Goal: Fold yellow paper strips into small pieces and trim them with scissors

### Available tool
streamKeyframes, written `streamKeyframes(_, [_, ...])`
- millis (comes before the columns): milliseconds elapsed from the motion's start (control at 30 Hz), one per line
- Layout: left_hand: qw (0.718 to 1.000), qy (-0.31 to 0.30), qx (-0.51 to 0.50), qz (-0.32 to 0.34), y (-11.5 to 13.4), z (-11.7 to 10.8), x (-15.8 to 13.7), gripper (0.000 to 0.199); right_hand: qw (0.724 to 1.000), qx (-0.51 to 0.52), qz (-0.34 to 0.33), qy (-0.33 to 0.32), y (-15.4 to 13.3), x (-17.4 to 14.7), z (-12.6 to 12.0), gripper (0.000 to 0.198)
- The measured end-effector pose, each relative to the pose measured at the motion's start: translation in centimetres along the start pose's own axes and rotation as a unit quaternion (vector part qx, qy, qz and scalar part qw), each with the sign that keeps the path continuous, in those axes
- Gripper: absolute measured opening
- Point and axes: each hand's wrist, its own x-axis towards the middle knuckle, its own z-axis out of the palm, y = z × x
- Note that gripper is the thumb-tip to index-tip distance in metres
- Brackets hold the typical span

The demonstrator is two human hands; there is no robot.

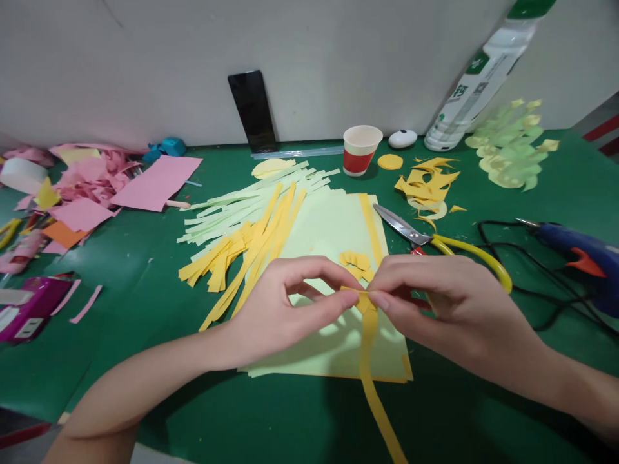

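I see a long yellow strip (368, 361) held up between two hands, over a pale green sheet (324, 225). Its top end is folded small, and its tail hangs down out of my view. The left hand (290, 306) pinches the folded end between thumb and pointing finger. The right hand (445, 303) pinches it the same way, with its tips very close to the left ones. I can't see well what the other fingers do.

Little yellow folded bits (355, 263) lie on the sheet, just past the fingertips. On the left is a bunch of yellow strips (265, 238), beside some pale green strips (232, 212). On the right are scissors (406, 225) with yellow handles, and then a blue glue gun (575, 251) with a black cord. Farther back I see a red and white cup (359, 158) near a yellow circle (390, 162). Pink paper (159, 183) lies far to the left. Everything is on a green table (130, 303).
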Motion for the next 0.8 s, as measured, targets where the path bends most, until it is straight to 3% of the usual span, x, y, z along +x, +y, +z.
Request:
streamKeyframes(267, [0.999, 0.015, -0.040, -0.026, 0.11, 0.19, 0.11, 0.008, 0.997, 0.033, 0.048, -0.042, -0.30, 0.36, -0.05, 0.020])
streamKeyframes(467, [0.997, 0.009, -0.063, -0.032, 0.20, 0.12, 0.05, 0.008, 0.998, 0.022, 0.055, 0.002, -0.27, 0.29, 0.20, 0.020])
streamKeyframes(800, [0.997, 0.024, -0.060, -0.038, 0.31, -0.12, 0.13, 0.008, 0.994, 0.000, 0.105, 0.017, -0.80, 0.73, 0.20, 0.021])
